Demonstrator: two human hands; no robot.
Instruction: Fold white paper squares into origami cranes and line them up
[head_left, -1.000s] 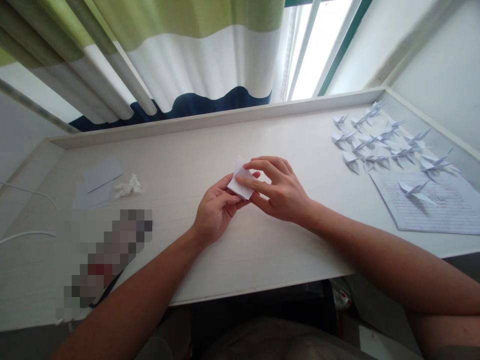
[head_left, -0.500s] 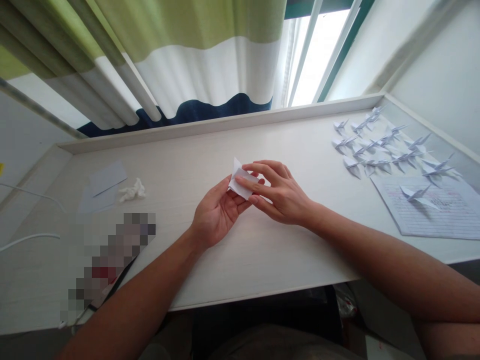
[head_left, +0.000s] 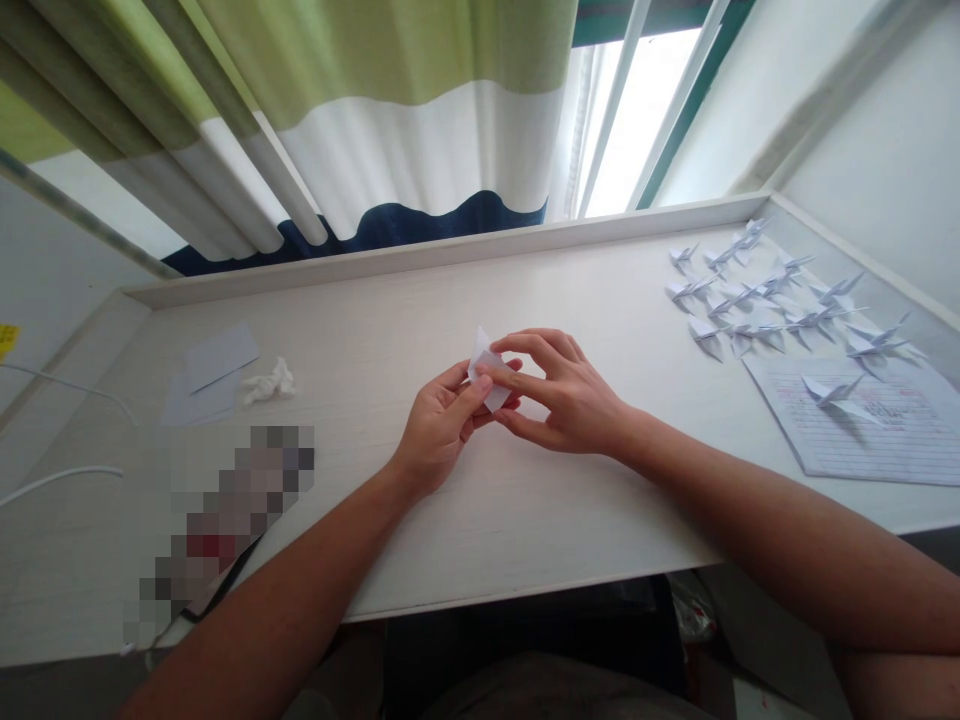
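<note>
A small folded piece of white paper (head_left: 489, 368) is held just above the middle of the white desk (head_left: 525, 500). My left hand (head_left: 439, 430) pinches its lower left side between thumb and fingers. My right hand (head_left: 559, 390) grips it from the right, with the index finger and thumb closed on the paper's upper edge and the other fingers curled beneath. Much of the paper is hidden by my fingers.
Several folded paper cranes (head_left: 765, 295) lie at the back right, one crane (head_left: 829, 392) on a lined sheet (head_left: 862, 430). Flat white paper sheets (head_left: 214, 365) and a crumpled scrap (head_left: 268, 382) lie at the left. White cables (head_left: 60, 475) run off the left edge. A blurred object (head_left: 217, 520) sits front left.
My left hand's fingers have closed up onto the paper, which now stands more upright and narrower between both hands. The view has tilted slightly.
</note>
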